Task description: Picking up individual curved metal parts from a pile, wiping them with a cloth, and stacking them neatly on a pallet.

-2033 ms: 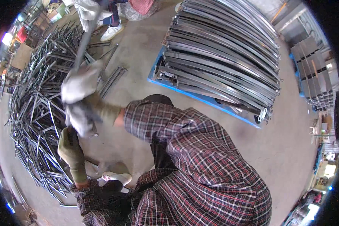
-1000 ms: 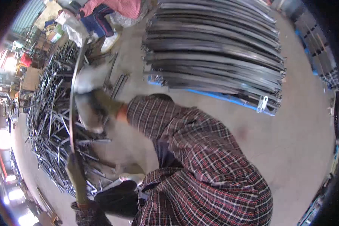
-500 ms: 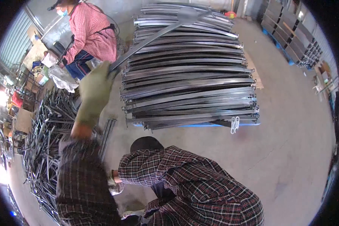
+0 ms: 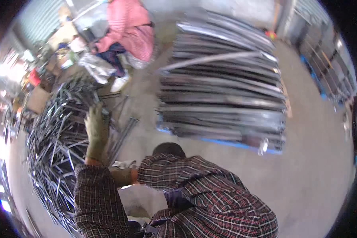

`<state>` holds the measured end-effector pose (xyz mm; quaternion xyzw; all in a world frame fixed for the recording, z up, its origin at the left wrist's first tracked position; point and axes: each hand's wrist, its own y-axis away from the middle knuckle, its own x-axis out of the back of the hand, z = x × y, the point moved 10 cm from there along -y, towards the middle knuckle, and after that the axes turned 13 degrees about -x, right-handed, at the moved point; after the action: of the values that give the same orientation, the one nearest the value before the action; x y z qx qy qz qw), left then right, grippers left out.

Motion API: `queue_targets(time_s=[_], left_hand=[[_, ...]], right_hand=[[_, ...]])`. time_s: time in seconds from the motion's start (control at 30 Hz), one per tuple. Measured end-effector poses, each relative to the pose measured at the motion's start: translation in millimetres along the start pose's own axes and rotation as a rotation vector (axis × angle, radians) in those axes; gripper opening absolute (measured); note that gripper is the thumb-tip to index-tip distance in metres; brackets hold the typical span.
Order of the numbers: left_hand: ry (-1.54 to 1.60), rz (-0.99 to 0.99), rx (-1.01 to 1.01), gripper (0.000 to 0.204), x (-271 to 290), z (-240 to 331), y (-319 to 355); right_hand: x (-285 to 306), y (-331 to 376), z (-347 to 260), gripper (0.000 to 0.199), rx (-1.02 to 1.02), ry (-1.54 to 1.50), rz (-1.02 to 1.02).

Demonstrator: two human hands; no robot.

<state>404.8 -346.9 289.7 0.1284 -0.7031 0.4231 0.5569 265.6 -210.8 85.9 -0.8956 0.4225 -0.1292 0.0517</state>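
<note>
My left hand (image 4: 96, 129), in a pale green-grey work glove, reaches up beside a heap of dark metal strips (image 4: 53, 148). Its fingers stretch out, apart, with nothing held. One lighter strip (image 4: 210, 59) lies at a slant over a stack of long flat metal strips (image 4: 222, 111), out of the hand's reach. My right arm, in a plaid sleeve (image 4: 210, 182), crosses toward the left. Its gloved right hand (image 4: 122, 177) is partly behind my left sleeve, and the fingers are hidden. Close to it is a small whitish bundle (image 4: 125, 164), which I cannot make out.
The stack sits on a blue pallet (image 4: 226, 143), a small light tag (image 4: 263, 146) at its near right corner. A person in a pink checked shirt (image 4: 131, 29) works at the far left. More dark stacks (image 4: 325, 55) stand far right. A few strips (image 4: 125, 137) lie on the floor.
My left hand has let go of the metal strip, which now lies across the stack, and has come down beside the heap. The whole view has shifted. My right hand has moved up slightly.
</note>
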Motion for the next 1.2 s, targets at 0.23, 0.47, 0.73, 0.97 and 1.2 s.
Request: queue_targets(time_s=[0.23, 0.47, 0.73, 0.97, 1.2], left_hand=[[0.238, 0.085, 0.187, 0.044, 99.2, -21.4, 146.4], [0.318, 0.239, 0.609, 0.035, 142.3, -62.6, 363.9], [0.434, 0.225, 0.793, 0.025, 130.3, -57.9, 439.9], [0.345, -0.011, 0.734, 0.024, 100.7, -57.4, 462.1], [0.411, -0.111, 0.674, 0.023, 87.4, -40.5, 457.3]], right_hand=[[54.1, 28.7, -82.1, 0.023, -0.1, 0.533, 0.009], [238.6, 86.2, -241.4, 0.024, 0.15, 0.799, 0.586], [527.4, 191.9, -216.2, 0.012, -0.421, 1.843, 0.907], [587.3, 275.3, -151.0, 0.022, -0.798, 1.556, 0.902], [588.4, 241.1, -158.6, 0.017, -0.884, 1.826, 0.77]])
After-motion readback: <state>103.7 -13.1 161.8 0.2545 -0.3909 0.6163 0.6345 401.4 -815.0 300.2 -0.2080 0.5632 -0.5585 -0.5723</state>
